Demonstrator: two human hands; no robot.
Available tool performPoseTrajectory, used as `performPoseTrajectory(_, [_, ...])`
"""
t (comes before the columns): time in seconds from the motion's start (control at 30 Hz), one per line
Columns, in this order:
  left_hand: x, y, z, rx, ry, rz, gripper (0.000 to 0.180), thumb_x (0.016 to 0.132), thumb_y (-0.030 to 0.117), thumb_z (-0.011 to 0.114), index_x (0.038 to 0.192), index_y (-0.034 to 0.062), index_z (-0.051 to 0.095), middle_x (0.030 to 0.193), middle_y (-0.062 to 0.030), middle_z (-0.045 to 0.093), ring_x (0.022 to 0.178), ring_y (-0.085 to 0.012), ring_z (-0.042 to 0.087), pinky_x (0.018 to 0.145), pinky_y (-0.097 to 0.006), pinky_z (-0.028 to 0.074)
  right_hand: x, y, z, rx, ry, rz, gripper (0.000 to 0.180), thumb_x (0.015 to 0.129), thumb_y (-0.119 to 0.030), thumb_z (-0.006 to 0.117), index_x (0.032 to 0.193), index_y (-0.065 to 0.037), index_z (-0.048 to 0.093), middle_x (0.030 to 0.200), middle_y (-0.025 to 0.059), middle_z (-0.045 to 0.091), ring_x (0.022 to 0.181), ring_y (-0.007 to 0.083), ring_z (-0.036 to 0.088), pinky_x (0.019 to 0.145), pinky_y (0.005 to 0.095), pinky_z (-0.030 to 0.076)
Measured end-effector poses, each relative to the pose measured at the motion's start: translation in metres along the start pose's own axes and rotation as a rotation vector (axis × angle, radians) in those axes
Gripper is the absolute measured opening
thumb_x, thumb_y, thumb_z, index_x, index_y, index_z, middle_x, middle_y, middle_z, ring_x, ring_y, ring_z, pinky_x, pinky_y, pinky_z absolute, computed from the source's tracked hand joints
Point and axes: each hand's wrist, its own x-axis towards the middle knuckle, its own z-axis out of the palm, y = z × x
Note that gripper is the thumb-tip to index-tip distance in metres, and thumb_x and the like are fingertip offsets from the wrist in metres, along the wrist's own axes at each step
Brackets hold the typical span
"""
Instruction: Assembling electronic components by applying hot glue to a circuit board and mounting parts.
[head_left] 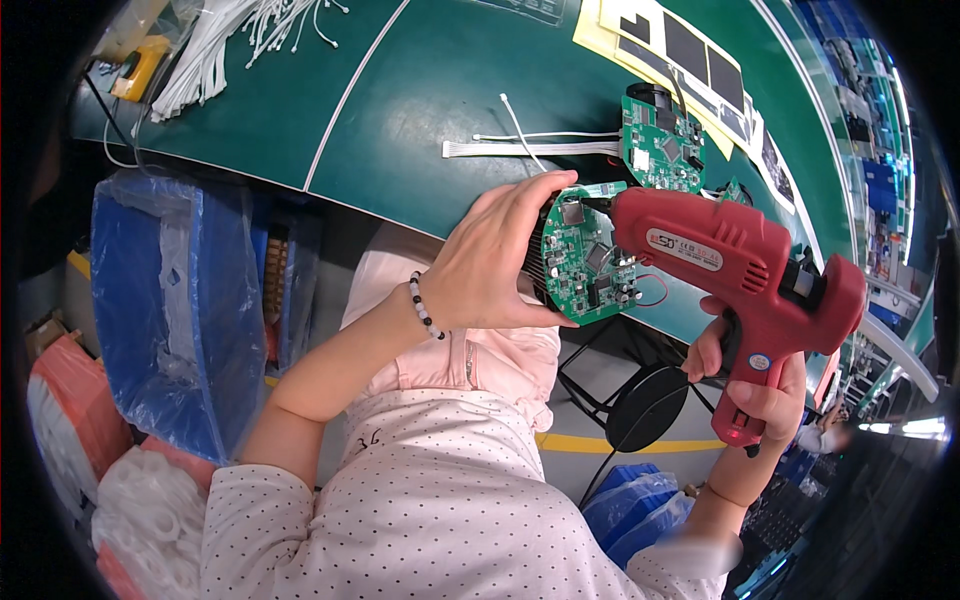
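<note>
My left hand [500,255] grips a round green circuit board [580,262] by its left edge, thumb below and fingers above. A dark ribbed part shows behind the board. In my right hand [750,380] is a red glue gun [725,250], the fingers wrapped round its handle. Its nozzle points left and reaches the upper part of the board; whether it touches cannot be made out. A thin red wire loops at the board's right edge. Beyond, on the green table, lies a second green circuit board [662,150] with white cables [530,148] running left from it.
Bundled white cables [215,50] lie at the table's far left, beside a yellow object [140,68]. Yellow-backed sheets with dark patches [680,50] lie at the far right. Below the table edge stand a plastic-lined blue bin [175,310] and a black round stool [647,408].
</note>
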Motion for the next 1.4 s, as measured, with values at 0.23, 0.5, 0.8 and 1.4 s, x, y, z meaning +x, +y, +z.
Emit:
performPoseTrajectory(0.23, [0.0,0.0,0.0,0.003,-0.004,-0.003,0.103,0.048,0.033,0.082,0.129,0.0043,0.026,0.121,-0.017,0.044,0.111,-0.0315,0.045,0.097,-0.041,0.03,0.002,0.0,-0.001,-0.005,-0.011,-0.004,0.071,0.05,-0.007,0.059,0.116,0.014,0.041,0.109,0.0255,0.051,0.072,0.023,0.055,0.064,0.0369,0.047])
performPoseTrajectory(0.5, [0.0,0.001,0.0,-0.001,0.0,0.003,0.103,0.048,0.033,0.082,0.129,0.0043,0.026,0.121,-0.017,0.044,0.111,-0.0314,0.045,0.097,-0.041,0.03,0.003,-0.001,0.002,-0.019,-0.013,-0.005,0.071,0.051,-0.007,0.059,0.116,0.014,0.04,0.113,0.0267,0.049,0.074,0.0237,0.055,0.066,0.0379,0.048])
performPoseTrajectory(0.8, [0.001,0.0,0.001,-0.014,0.01,0.001,0.102,0.048,0.032,0.082,0.129,0.0048,0.027,0.12,-0.0171,0.044,0.11,-0.0321,0.045,0.096,-0.04,0.03,-0.002,-0.004,0.004,-0.02,0.015,-0.012,0.073,0.05,-0.007,0.058,0.116,0.016,0.039,0.111,0.0271,0.05,0.074,0.0243,0.055,0.066,0.0379,0.048])
performPoseTrajectory(1.4, [0.001,0.001,0.0,-0.014,0.013,-0.009,0.1,0.049,0.033,0.081,0.129,0.0045,0.028,0.12,-0.0166,0.045,0.111,-0.0316,0.044,0.095,-0.04,0.031,-0.009,0.006,0.004,0.135,0.093,-0.067,0.073,0.048,-0.008,0.058,0.113,0.02,0.039,0.095,0.0277,0.053,0.067,0.0262,0.055,0.062,0.0383,0.048])
